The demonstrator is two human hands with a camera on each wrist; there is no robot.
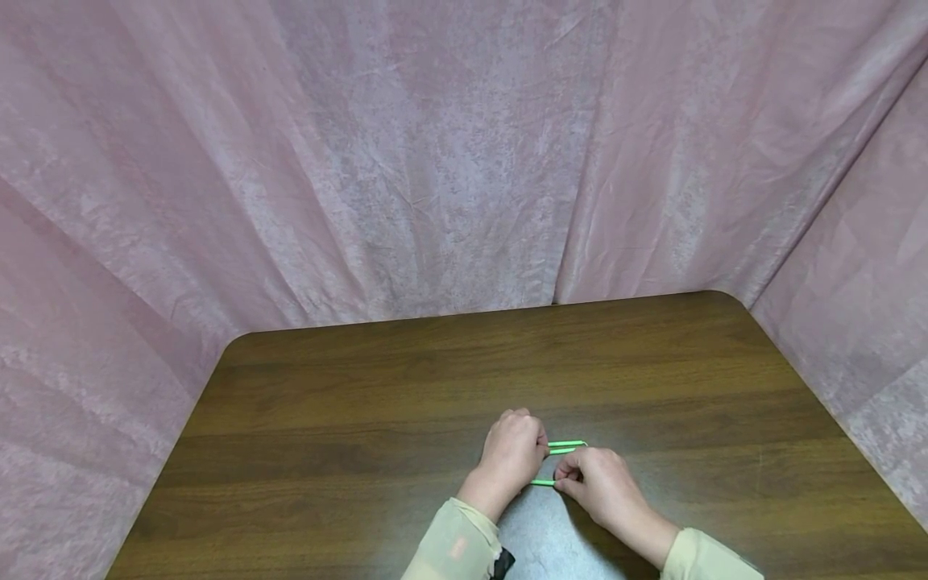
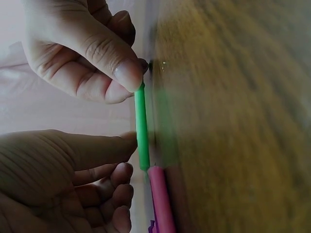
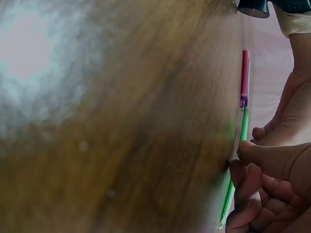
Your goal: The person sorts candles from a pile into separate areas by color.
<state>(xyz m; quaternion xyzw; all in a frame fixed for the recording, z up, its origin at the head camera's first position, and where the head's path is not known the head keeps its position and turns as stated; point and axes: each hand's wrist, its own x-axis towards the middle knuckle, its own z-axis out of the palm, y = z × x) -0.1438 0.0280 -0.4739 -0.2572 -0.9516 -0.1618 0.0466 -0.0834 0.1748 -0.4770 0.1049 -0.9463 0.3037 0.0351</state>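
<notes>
Pinched one slim, straight, bright-green stick point(image 1: 542, 482) near its right end, between the thumb and forefinger of the right hand point(image 1: 605, 483). Extended leftward from those fingertips toward the left wrist, on or just above a brown wood-grain table point(image 1: 348, 451), without discernible proof of contact. Curled the remaining right fingers loosely toward the palm. Placed the left hand point(image 1: 510, 447) farther out and to the left, back uppermost, thumb side toward the right hand. Folded the outer left fingers inward, as seen in the left wrist view; could not tell a grip from a mere touch at the left thumb and forefinger. Showed, just right of that thumb and forefinger and just beyond the right hand, a pair of matching slim green sticks point(image 1: 566, 443), side by side and roughly parallel to the pinched one. Revealed, in both wrist views, a slim pink stick point(image 2: 163, 201) left of the pinched green stick, almost end to end with it, and beside the pink a small, partly hidden purple piece point(image 3: 244, 101). Covered both forearms with pale yellowish fabric sleeves point(image 1: 457, 544). Hung wrinkled pink velvety curtains point(image 1: 435, 161) behind the table and at its sides.
</notes>
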